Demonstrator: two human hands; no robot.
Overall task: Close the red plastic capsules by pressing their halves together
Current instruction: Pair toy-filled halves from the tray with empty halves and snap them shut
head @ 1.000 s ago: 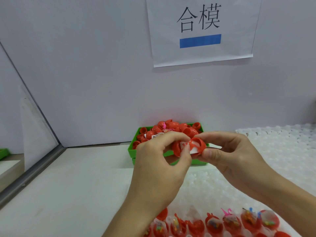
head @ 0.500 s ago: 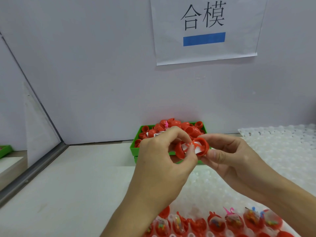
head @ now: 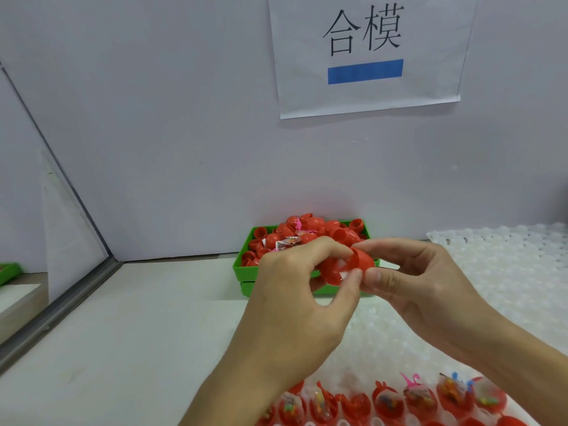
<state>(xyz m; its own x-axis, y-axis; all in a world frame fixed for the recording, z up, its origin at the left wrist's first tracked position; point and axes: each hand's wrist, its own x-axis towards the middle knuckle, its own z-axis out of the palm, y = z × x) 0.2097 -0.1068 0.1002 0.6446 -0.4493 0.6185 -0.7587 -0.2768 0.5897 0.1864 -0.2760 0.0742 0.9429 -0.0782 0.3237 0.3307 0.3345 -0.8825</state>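
Observation:
Both hands hold one red capsule in front of the green box. My left hand pinches its left half with thumb and fingers. My right hand grips the right half, thumb underneath. The halves sit almost together, with a gap that shows something white inside. A green box behind my hands is heaped with loose red capsule halves and a few small packets. Along the bottom edge, a row of open red halves stands filled with small colourful toys.
A white dimpled tray covers the table on the right and runs under the filled halves. A paper sign with a blue bar hangs on the wall. A metal strip borders the table on the left.
The open half that faced me has been swung over onto the other half. The hands have stayed in front of the green box, and the camera view has shifted slightly.

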